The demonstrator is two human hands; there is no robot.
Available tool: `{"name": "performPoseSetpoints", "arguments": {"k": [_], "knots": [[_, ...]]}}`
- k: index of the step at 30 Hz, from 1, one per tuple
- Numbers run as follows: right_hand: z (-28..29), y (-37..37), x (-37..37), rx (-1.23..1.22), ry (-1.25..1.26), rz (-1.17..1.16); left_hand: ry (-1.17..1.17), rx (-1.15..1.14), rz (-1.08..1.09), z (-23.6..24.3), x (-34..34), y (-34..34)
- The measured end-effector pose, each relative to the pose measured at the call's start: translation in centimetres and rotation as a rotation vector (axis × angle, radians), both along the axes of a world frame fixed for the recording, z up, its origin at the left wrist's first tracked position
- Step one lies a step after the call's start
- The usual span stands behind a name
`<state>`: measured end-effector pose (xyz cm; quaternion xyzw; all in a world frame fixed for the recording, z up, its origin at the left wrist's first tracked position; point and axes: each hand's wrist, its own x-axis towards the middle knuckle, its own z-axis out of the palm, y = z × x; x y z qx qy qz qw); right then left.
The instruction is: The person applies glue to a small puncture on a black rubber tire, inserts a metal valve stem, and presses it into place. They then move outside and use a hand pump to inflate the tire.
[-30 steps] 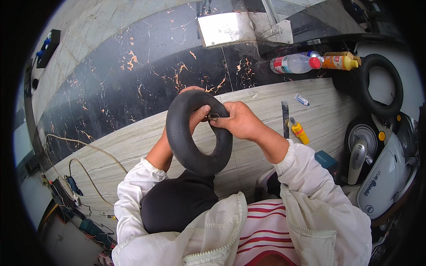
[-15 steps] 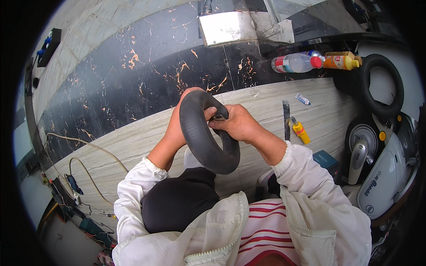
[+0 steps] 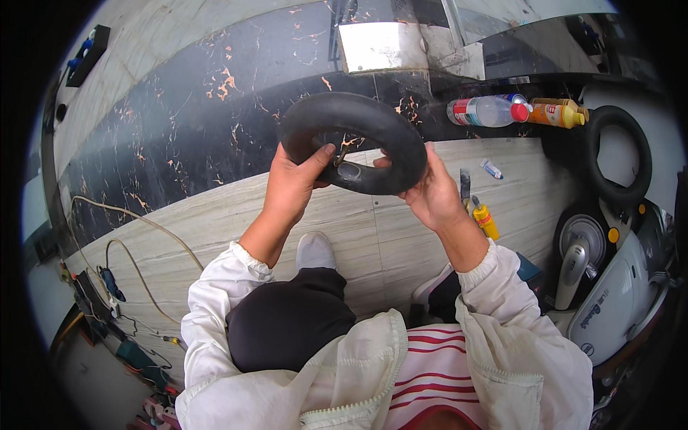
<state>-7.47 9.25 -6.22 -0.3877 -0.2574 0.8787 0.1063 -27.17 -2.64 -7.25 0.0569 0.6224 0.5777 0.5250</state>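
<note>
I hold a small black rubber inner tube (image 3: 373,125) up in front of me with both hands, its ring lying nearly flat. My left hand (image 3: 292,183) grips its left side, thumb over the inner edge beside the metal valve stem (image 3: 340,158). My right hand (image 3: 430,190) grips its right side from below. My knee in dark trousers and a white shoe (image 3: 315,251) show underneath.
A plastic bottle (image 3: 481,111) and a yellow-orange bottle (image 3: 555,113) lie by the dark marble step. A knife (image 3: 464,188) and a yellow-handled tool (image 3: 485,218) rest on the floor. A black tyre (image 3: 616,154) and a white scooter (image 3: 616,287) stand at right; cables (image 3: 136,236) at left.
The tube has turned from standing upright to lying nearly flat and has risen. My hands have spread apart to its two sides.
</note>
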Motion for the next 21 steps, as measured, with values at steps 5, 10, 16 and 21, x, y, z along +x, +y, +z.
{"name": "performPoseSetpoints", "arguments": {"k": [5,10,16,21], "knots": [[1.1,-1.1,-0.8,0.26,0.016,-0.017,0.027,0.111,0.005,-1.3,-0.1,-0.6],[0.6,-0.3,-1.2,0.333,-0.057,-0.098,-0.024,0.249,-0.165,0.5,-0.1,-0.6],[1.7,0.1,-1.6,1.0,-0.548,-0.075,-0.024,0.289,-0.232,-0.1,0.5,-0.8],[3.0,-0.5,-2.8,1.587,-0.464,0.259,0.049,0.292,-0.252,0.4,0.8,-1.0]]}}
